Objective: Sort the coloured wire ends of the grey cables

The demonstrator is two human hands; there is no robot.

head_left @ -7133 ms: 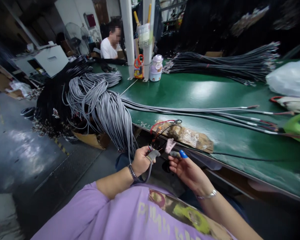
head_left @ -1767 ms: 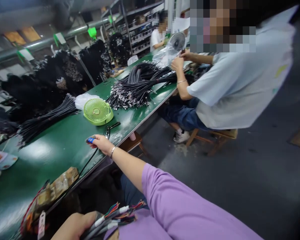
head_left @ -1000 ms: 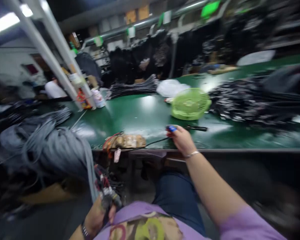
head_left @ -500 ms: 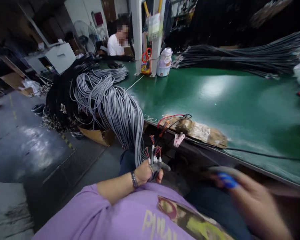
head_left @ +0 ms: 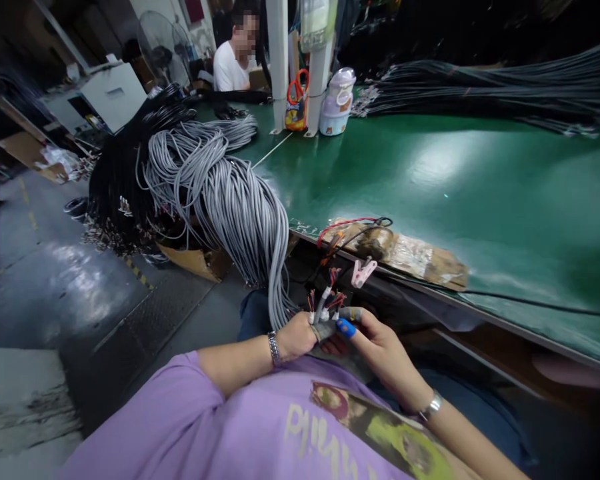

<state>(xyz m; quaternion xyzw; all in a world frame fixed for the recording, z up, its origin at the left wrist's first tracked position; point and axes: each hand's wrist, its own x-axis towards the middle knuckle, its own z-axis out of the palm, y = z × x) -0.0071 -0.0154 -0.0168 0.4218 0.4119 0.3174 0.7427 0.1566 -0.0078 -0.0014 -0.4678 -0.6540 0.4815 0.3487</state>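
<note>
My left hand point(head_left: 300, 337), a wrapped finger showing, is closed around the ends of several grey cables point(head_left: 280, 267). Above its fingers stand white collars point(head_left: 325, 313) with thin coloured wires point(head_left: 333, 275) fanning out, mostly red, blue and orange. My right hand point(head_left: 373, 333) has a blue cover on the thumb and a grey wrap on a finger. Thumb and finger pinch at the rightmost cable end, just beside my left hand. The exact contact is partly hidden by the fingertips. Behind both hands, a pink clothes peg point(head_left: 363, 273) sits at the table edge.
Grey cables and a black cable bundle point(head_left: 115, 187) hang over the left end of the green table point(head_left: 405, 180). A taped cardboard strip point(head_left: 420, 260) with leads lies along the edge. A lidded cup point(head_left: 337, 100) stands by the post. Another person point(head_left: 233, 63) sits behind.
My right hand has come in from the right to meet the cable ends at my left hand. The left hand still holds the cables, whose ends now lean slightly right.
</note>
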